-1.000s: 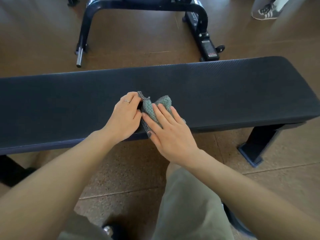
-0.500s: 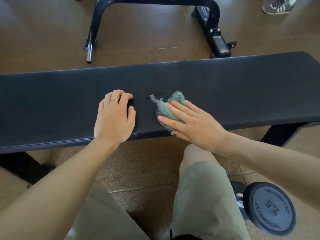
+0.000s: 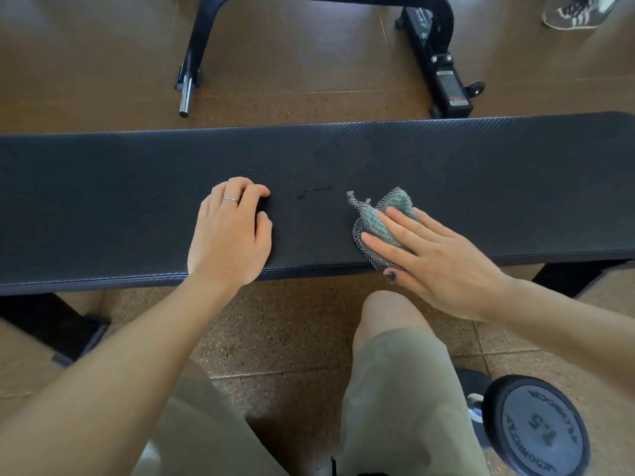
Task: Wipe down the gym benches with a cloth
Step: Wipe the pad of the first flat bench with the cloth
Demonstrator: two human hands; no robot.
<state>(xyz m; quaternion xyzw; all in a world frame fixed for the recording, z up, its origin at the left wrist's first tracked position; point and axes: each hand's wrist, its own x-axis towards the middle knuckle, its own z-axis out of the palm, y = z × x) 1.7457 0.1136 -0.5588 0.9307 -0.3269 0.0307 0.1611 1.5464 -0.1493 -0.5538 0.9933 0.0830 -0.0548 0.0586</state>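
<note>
Since a second ago the two hands have split apart, and the right hand point(image 3: 443, 262) has slid the crumpled green cloth with the checked trim point(image 3: 381, 221) off to the right. It's flat now, fingers straight, pressing the cloth down near the front edge of the dark padded tabletop point(image 3: 137, 187). Left hand point(image 3: 230, 235) rests on the pad nearby with fingertips curled under, holding nothing. Black round dumbbell point(image 3: 539, 431) sits on the floor bottom right.
</note>
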